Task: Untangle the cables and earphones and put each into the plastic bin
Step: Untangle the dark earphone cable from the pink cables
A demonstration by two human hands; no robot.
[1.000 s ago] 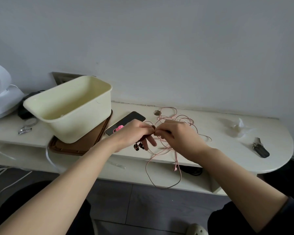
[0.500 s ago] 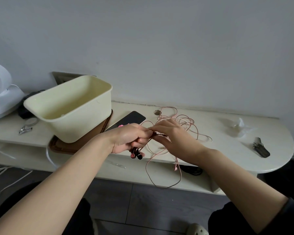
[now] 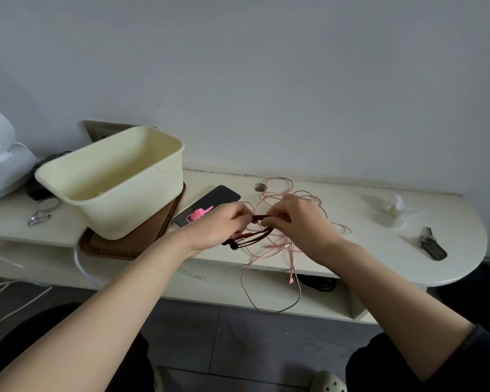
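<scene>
Phone (image 3: 222, 196) (pink piece (image 3: 198, 214) atop) between bin (image 3: 136, 202) and tangled earphones (image 3: 255, 235).

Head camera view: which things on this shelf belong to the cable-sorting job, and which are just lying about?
Part of the job: dark red earphones, held by the left hand and right hand; pink earphones; cream plastic bin.

Just lying about: phone; nail clipper; key fob; crumpled wrapper; brown tray under the bin.
</scene>
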